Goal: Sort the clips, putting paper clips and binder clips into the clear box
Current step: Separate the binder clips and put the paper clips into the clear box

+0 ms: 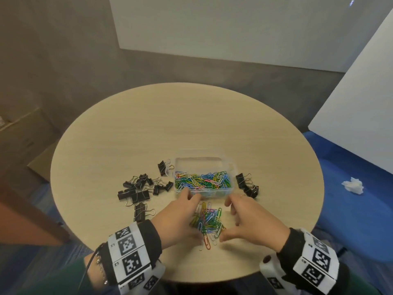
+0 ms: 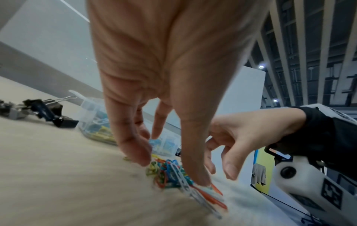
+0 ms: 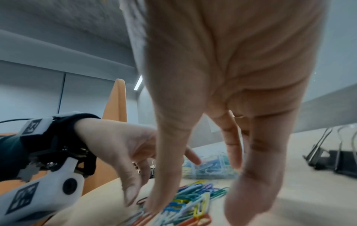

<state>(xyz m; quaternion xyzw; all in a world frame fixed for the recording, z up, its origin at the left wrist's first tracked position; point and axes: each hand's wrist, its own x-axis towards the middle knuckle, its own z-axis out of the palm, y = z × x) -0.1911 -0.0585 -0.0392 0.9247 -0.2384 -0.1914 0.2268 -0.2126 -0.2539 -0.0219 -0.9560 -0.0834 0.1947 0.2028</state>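
On the round table (image 1: 131,128), just before the clear box (image 1: 204,165) already holding coloured clips, my left hand (image 1: 180,218) and right hand (image 1: 248,220) flank a loose pile of paper clips (image 1: 207,222), fingers spread and downturned, thumbs touching the pile, gripping nothing. Black binder clips (image 1: 140,188) lie scattered beside the box

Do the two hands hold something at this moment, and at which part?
Nothing is gripped. The left hand and right hand cup the loose paper clips on the table from both sides, fingertips touching the pile's edges.
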